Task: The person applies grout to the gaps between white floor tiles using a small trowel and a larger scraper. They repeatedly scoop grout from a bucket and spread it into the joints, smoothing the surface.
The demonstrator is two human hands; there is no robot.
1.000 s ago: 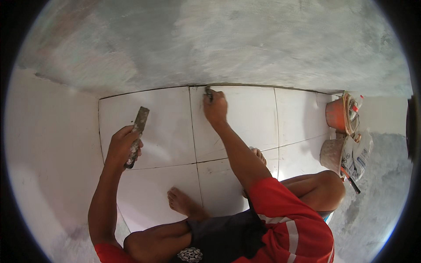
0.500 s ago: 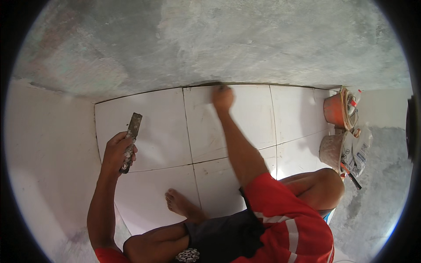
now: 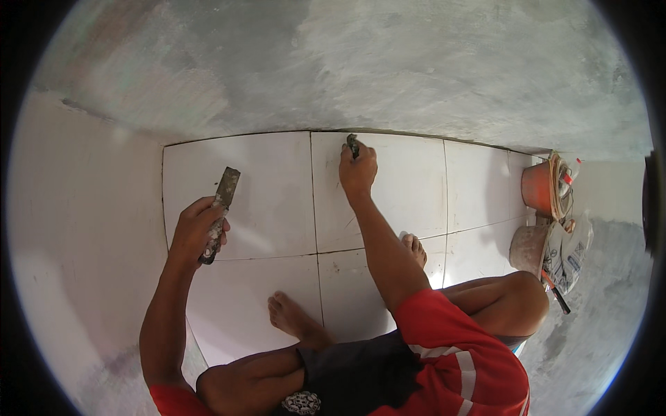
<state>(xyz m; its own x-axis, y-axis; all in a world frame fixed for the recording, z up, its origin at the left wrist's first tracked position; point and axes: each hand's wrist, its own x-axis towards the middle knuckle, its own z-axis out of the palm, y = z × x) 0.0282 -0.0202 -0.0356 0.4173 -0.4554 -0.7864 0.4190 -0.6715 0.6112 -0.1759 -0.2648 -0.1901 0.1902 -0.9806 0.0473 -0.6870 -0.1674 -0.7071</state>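
My left hand point(image 3: 191, 234) is closed round the handle of a mortar-stained scraper point(image 3: 227, 184), its flat blade pointing up and away from me over the left tiles. In my right hand point(image 3: 358, 175), the fingers grip a small dark piece point(image 3: 353, 145), whose kind I cannot make out. That hand is just short of the far edge of the white floor tiles point(image 3: 388, 197), near where they meet the grey plastered wall point(image 3: 416, 69). A dark narrow gap runs along that edge. Smudges mark the tiles round the joints.
At the right stand an orange bucket point(image 3: 535, 191) and a grey-brown bucket point(image 3: 526, 248), with a plastic bag point(image 3: 574, 255) beside them. A tool with an orange and black handle point(image 3: 557, 295) leans there. My bare feet point(image 3: 290, 315) rest on the tiles. A pale wall point(image 3: 76, 229) bounds the left.
My right hand has drawn back from the wall edge towards me, and the dark piece now shows. The left hand with the scraper has barely moved. The view has shifted slightly.
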